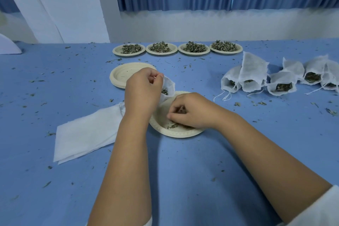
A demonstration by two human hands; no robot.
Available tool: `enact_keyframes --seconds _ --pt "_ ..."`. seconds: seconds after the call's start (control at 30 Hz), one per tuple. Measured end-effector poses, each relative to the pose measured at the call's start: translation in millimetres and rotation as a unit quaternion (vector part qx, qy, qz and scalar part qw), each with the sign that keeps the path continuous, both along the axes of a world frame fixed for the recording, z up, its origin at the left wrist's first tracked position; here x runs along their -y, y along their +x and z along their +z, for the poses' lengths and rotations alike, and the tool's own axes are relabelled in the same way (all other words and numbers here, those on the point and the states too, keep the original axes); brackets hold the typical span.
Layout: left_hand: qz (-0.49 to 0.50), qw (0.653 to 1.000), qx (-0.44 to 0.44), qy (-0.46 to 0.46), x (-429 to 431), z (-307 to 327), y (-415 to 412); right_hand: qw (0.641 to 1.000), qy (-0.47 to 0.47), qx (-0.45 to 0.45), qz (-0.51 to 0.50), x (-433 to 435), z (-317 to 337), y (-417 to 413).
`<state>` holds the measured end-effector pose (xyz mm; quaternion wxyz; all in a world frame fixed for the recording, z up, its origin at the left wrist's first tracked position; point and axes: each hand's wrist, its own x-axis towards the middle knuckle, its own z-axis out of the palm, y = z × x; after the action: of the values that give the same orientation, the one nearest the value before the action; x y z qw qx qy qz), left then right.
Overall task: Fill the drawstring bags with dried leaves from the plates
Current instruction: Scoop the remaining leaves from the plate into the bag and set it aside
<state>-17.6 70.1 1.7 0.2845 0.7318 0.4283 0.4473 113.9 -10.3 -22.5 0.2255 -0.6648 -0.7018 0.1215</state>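
Dried leaves (173,125) are down to a thin scatter on the near plate (180,135), so I judge this plate almost emptied and the drawstring bag (169,87) in my grip close to its share. From the head camera, my left hand (143,91) holds that bag just above the plate's far-left edge. Its fingers (156,75) are curled and pinch the cloth at the bag's rim, so the mouth gapes toward my right hand (190,111), and some leaves show dark inside. My right hand is down on the plate with its fingers (176,116) bent in close and the thumb drawn to them, a narrow pinch gathering a small tuft of dried leaves; how much is caught I cannot tell, since the knuckles hide it. The next move, as I see it, calls for lifting that tuft across to the open mouth without brushing its rim, because the crumbs shed easily, as the littered blue tablecloth (183,174) shows. Beyond my hands a stack of empty plates (123,73) sits left, four heaped plates (194,49) line the far edge, filled bags (254,77) lie in a row to the right, and flat empty bags (86,134) wait beside my left forearm.
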Motion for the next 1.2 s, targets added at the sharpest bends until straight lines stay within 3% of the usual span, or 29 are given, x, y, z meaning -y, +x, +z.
enact_keyframes --seconds 0.1,0.2,0.27,0.37,0.43,0.57,0.63,0.73,0.83,1.0,1.2 --pt "-0.004 1.000 -0.004 0.000 -0.6 -0.6 0.2 0.998 -0.007 0.024 -0.049 1.8 3.9 7.7" --pt "-0.005 1.000 -0.007 0.000 -0.7 -0.8 0.0 0.990 -0.091 0.066 -0.081 -1.1 5.5 10.3" --pt "-0.002 1.000 -0.009 -0.002 -1.0 -0.7 0.0 0.990 -0.113 0.032 -0.078 0.1 6.9 9.4" --pt "-0.003 1.000 -0.011 -0.003 -0.5 -0.9 0.3 0.990 -0.094 -0.085 -0.068 5.1 15.0 10.1" --pt "-0.007 1.000 -0.010 -0.005 0.3 -0.5 0.2 0.988 -0.073 -0.106 -0.081 6.4 18.6 11.3" --pt "-0.008 1.000 -0.012 -0.007 0.0 -0.1 0.3 0.988 -0.090 0.016 -0.120 3.4 14.5 13.9" --pt "-0.008 1.000 -0.012 -0.006 0.1 0.1 0.1 0.989 -0.109 0.002 -0.101 3.6 13.6 10.3" --pt "-0.010 1.000 -0.015 -0.006 0.6 0.0 0.4 0.985 -0.116 -0.095 -0.081 6.5 17.6 7.0" --pt "-0.009 1.000 -0.017 -0.005 0.9 0.3 0.7 0.990 -0.104 -0.043 -0.086 10.9 23.0 11.5" --pt "-0.014 1.000 -0.017 -0.001 1.2 -0.1 1.1 0.981 -0.188 0.031 -0.014 19.5 27.0 7.1" --pt "-0.012 1.000 -0.018 0.002 0.8 -0.4 1.3 0.986 -0.165 0.012 0.037 14.1 20.1 -0.4"
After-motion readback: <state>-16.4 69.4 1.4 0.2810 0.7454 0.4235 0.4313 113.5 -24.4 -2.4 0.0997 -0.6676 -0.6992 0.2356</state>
